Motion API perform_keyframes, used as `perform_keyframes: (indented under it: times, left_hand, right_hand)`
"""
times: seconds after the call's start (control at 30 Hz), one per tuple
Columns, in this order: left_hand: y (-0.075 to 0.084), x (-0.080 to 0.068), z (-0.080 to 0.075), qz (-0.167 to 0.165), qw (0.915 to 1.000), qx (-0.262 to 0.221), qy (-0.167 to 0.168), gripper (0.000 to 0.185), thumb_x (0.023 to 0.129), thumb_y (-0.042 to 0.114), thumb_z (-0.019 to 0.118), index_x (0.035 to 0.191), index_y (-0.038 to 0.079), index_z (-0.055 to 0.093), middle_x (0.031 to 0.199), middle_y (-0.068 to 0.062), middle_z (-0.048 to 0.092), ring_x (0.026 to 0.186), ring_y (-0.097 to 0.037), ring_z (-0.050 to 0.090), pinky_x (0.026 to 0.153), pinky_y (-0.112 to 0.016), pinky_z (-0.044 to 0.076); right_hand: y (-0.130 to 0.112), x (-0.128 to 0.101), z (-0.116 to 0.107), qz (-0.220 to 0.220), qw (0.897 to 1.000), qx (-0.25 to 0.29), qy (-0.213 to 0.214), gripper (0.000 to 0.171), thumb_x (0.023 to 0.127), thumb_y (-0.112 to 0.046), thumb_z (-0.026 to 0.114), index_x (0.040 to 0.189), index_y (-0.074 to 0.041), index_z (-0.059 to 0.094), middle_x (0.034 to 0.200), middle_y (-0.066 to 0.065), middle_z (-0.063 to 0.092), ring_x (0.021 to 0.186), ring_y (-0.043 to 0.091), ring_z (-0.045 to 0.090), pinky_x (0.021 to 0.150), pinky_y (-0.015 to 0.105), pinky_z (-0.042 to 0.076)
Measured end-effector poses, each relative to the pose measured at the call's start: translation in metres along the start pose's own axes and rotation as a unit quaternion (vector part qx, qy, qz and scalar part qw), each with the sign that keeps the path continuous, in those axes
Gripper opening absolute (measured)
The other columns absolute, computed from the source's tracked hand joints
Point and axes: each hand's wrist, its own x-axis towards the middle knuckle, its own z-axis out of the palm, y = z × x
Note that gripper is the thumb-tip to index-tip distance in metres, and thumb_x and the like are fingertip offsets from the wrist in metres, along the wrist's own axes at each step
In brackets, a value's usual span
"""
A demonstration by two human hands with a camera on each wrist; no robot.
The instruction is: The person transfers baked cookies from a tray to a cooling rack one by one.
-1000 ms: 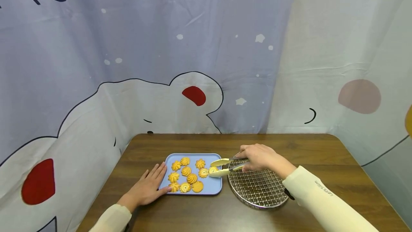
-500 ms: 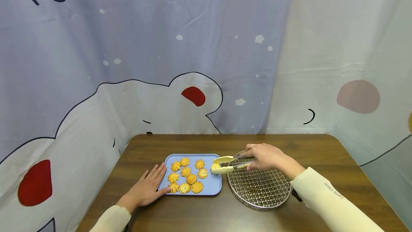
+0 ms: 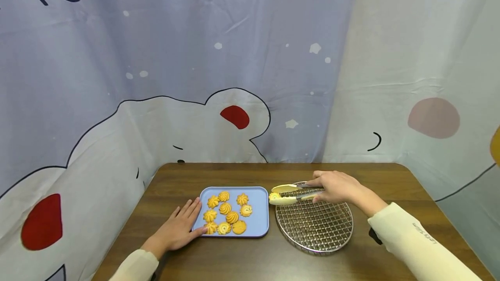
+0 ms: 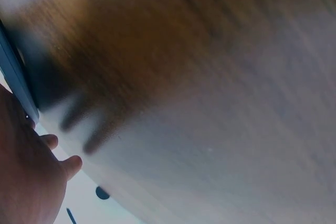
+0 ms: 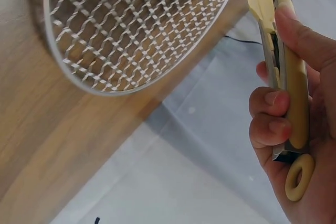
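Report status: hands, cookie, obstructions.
Right hand grips tongs; cookie pinched at wire rack edge. Left hand flat against blue tray. Path unobstructed.

A brown wooden table (image 3: 242,172) with rounded corners stands pushed into a corner made of hanging cloth. The backdrop behind it (image 3: 195,55) is pale lavender, scattered with small white specks and printed with a big white cartoon bear drawn in dark outline, its ear marked by a red patch (image 3: 235,115). To the right hangs a lighter, off-white curtain (image 3: 422,55) carrying a dusty pink circle (image 3: 433,117). Soft, even light falls over everything, and folds crease the fabric.
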Motion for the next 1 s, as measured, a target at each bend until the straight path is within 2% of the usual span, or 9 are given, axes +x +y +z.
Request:
perform_keyframes:
  times: [0.3,0.6,1.0]
  left_hand:
    - [-0.001,0.000,0.002,-0.015,0.9997,0.004,-0.019,0.091,0.099,0.071,0.038,0.161,0.006,0.023,0.170,-0.010,0.015,0.155,-0.036,0.015,0.119,-0.066,0.016]
    - [0.000,0.000,0.001,-0.017,0.9996,0.006,-0.021,0.091,0.099,0.071,0.039,0.161,0.007,0.024,0.169,-0.010,0.015,0.155,-0.036,0.015,0.119,-0.065,0.014]
    - [0.001,0.002,0.001,-0.013,0.9998,0.010,-0.014,0.090,0.099,0.070,0.039,0.161,0.006,0.024,0.169,-0.010,0.016,0.155,-0.036,0.015,0.119,-0.065,0.014]
  right_hand:
    - [0.018,-0.017,0.001,0.014,1.000,0.010,0.009,0.055,0.081,-0.040,0.083,0.130,-0.020,0.071,0.099,-0.008,0.058,0.064,0.007,0.045,0.051,0.027,0.037]
    - [0.037,-0.029,0.006,0.033,0.999,0.013,0.016,0.056,0.081,-0.041,0.083,0.130,-0.017,0.071,0.097,-0.009,0.057,0.065,0.006,0.046,0.054,0.027,0.038]
    - [0.059,-0.040,0.010,0.051,0.998,0.012,0.031,0.051,0.082,-0.034,0.084,0.127,-0.014,0.073,0.096,-0.005,0.059,0.068,0.008,0.047,0.057,0.029,0.040]
